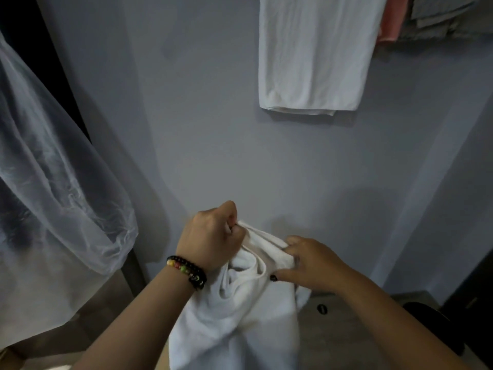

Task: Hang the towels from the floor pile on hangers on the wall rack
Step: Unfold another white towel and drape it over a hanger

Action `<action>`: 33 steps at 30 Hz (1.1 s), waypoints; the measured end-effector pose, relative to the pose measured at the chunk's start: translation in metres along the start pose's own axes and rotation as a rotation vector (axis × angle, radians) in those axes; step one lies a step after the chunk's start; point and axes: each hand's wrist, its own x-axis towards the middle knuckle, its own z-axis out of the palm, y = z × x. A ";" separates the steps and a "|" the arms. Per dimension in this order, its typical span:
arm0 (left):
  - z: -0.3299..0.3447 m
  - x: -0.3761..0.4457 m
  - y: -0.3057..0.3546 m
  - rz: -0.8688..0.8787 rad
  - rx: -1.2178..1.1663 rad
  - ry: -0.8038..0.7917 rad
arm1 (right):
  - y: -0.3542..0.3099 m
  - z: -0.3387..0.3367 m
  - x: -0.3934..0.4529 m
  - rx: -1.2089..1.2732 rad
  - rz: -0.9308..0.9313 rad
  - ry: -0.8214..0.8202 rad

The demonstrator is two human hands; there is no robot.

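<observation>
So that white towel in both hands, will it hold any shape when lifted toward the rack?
Probably not. The white towel bunches into deep folds between the left hand and right hand and sags below them, so it looks floppy. It seems light, since fingertip pinches carry it. Its soft weave likely grips rather than slips.

I can read no lettering, label, brand, number or sign anywhere in front of me.
</observation>
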 end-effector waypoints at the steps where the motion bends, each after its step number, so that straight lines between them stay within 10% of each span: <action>1: 0.000 0.002 -0.003 0.001 0.010 0.003 | 0.006 0.003 -0.001 -0.021 0.018 -0.003; 22: 0.004 0.009 -0.038 -0.141 0.051 -0.042 | 0.049 -0.061 0.044 -0.615 0.027 0.044; 33: 0.013 0.008 -0.024 -0.111 -0.002 -0.048 | 0.044 -0.065 0.052 -0.278 0.507 -0.070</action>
